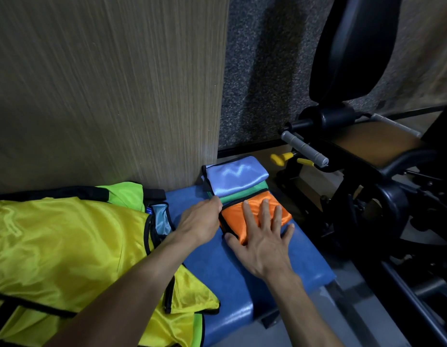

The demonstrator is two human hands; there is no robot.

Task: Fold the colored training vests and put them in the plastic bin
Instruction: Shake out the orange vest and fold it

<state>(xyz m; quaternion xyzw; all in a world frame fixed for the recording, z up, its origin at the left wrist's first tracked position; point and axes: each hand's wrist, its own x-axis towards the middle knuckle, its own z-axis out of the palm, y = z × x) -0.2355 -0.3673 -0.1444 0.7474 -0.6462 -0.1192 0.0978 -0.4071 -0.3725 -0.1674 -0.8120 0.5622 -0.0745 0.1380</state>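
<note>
Person pressing a folded orange vest flat on a blue bench.
Right hand spread flat on it; left hand pinches its corner. Likely next: fold the yellow vest; no bin in view.

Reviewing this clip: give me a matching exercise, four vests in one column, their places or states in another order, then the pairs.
Things:
1. orange vest
2. pale blue vest
3. green vest
4. yellow vest

States:
A. unfolded, spread at the left
B. folded, pressed under the flat right hand
C. folded, by the wooden panel
D. folded, only an edge showing between two others

Pairs: 1-B, 2-C, 3-D, 4-A
</note>
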